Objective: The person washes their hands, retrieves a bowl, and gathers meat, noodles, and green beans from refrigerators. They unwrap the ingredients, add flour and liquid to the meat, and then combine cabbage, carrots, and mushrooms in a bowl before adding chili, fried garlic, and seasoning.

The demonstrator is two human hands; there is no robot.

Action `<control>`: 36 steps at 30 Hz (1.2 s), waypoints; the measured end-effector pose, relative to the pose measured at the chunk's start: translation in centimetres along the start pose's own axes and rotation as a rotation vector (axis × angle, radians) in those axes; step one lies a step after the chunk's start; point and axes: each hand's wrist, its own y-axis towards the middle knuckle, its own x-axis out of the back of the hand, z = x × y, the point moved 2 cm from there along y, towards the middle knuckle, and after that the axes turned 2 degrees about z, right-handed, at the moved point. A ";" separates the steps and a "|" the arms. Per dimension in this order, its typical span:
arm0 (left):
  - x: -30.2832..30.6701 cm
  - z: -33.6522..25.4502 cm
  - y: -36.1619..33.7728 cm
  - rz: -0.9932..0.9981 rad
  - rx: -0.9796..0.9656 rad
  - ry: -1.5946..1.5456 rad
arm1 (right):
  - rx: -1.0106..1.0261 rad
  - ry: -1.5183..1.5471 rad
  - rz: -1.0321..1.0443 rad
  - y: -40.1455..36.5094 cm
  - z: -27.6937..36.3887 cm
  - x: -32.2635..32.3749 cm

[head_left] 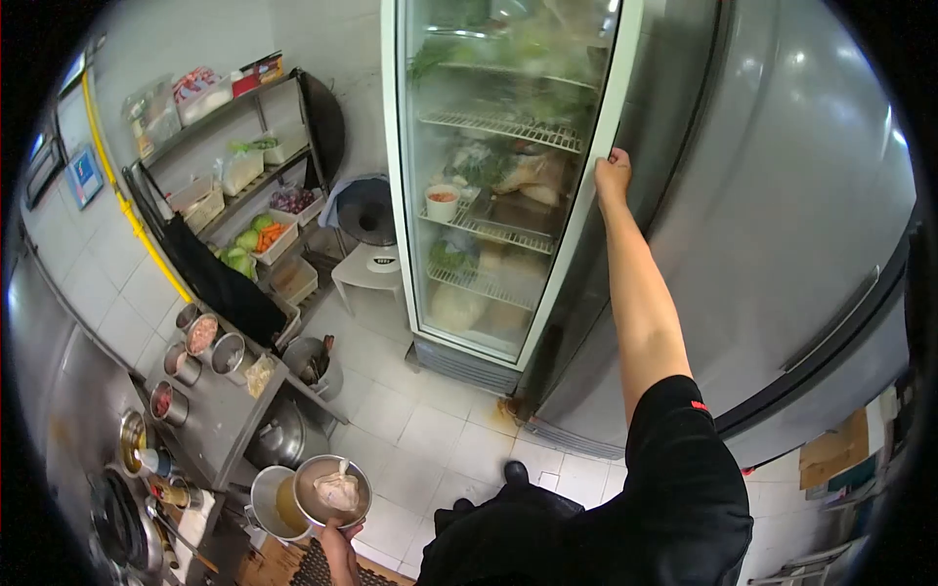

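Observation:
My left hand [339, 545], low in the view, holds a round metal bowl [304, 490] by its near side. A pale piece of what looks like raw chicken [336, 490] lies in the bowl. Stretched far forward, my right hand [614, 174] has its fingers curled around the edge of the glass refrigerator door [565, 293]. Behind the misted glass, wire shelves carry leafy greens, bagged food and a white tub [443, 202] with orange contents. The door appears closed, or nearly so.
A large pot [274, 503] with yellowish liquid stands beside the bowl. At left, a steel counter [217, 415] bears several metal containers. A rack [234, 200] of vegetables, a white stool [369, 264] and a bucket [327, 379] stand beyond. Large steel doors [782, 215] rise at right.

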 end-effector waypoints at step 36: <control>-17.6 -20.3 28.4 -0.520 -0.629 -0.365 | 0.569 -0.747 0.494 15.9 3.7 -42.5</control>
